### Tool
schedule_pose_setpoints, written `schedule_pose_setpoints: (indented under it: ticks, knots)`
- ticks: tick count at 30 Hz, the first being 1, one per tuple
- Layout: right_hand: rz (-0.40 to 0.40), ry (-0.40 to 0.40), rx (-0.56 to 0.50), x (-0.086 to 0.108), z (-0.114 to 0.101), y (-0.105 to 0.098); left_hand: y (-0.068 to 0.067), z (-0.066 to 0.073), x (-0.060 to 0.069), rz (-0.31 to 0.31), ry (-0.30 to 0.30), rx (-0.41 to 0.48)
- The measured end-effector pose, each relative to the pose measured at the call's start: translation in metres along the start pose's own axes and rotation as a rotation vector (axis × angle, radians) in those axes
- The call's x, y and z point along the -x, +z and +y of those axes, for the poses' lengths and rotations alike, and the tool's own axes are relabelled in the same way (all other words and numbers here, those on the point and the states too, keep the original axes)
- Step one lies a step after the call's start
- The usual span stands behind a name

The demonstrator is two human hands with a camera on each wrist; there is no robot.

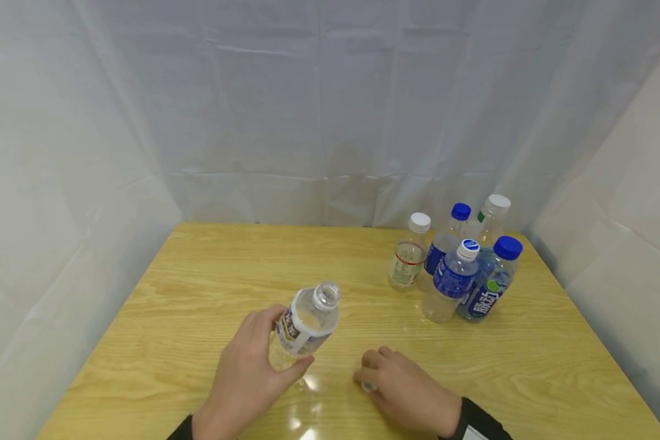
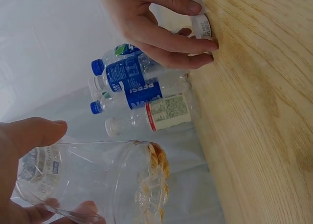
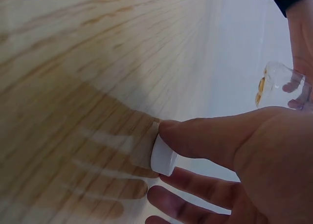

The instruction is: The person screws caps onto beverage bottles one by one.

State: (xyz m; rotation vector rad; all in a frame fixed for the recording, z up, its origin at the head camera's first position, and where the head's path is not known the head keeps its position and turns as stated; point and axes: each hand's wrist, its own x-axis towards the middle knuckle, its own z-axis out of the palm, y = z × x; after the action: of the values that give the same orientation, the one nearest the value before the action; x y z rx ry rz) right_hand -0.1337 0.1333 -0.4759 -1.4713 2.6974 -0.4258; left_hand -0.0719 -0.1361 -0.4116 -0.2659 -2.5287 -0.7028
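Observation:
My left hand [image 1: 244, 370] grips a clear plastic bottle [image 1: 316, 315] around its body, tilted above the table, its mouth uncapped and pointing away to the right. Brown residue clings to the bottle's base in the left wrist view. To the right, my right hand [image 1: 404, 388] is low at the tabletop, thumb and fingertips pinching a white bottle cap [image 3: 164, 157] from its sides. Printed characters show on the cap's top [image 2: 202, 27] in the left wrist view. Bottle and cap are apart.
At the back right of the wooden table [image 1: 209, 275] several capped bottles stand together: one with a cream label [image 1: 406, 263], a blue-labelled one [image 1: 451, 281] and a blue-capped one [image 1: 489, 287] among them. White sheeting [image 1: 319, 110] surrounds the back and sides.

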Motion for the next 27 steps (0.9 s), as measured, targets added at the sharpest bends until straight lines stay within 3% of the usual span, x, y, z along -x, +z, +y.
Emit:
schedule_pose_setpoints:
  ticks: [6, 17, 20, 27]
  knots:
    - [-0.038, 0.028, -0.023, -0.002, 0.001, -0.001, 0.001, 0.0, 0.001, 0.001, 0.001, -0.004]
    - [-0.006, 0.066, -0.162, -0.002, 0.004, -0.023, 0.003, 0.001, 0.005, -0.03, 0.001, -0.024]
    - [0.065, 0.064, -0.209, -0.001, 0.005, -0.038, 0.005, 0.002, 0.006, -0.043, 0.012, -0.041]
    - [0.353, -0.024, -0.298, 0.002, 0.002, -0.077, 0.008, 0.003, 0.009, -0.068, 0.025, -0.065]
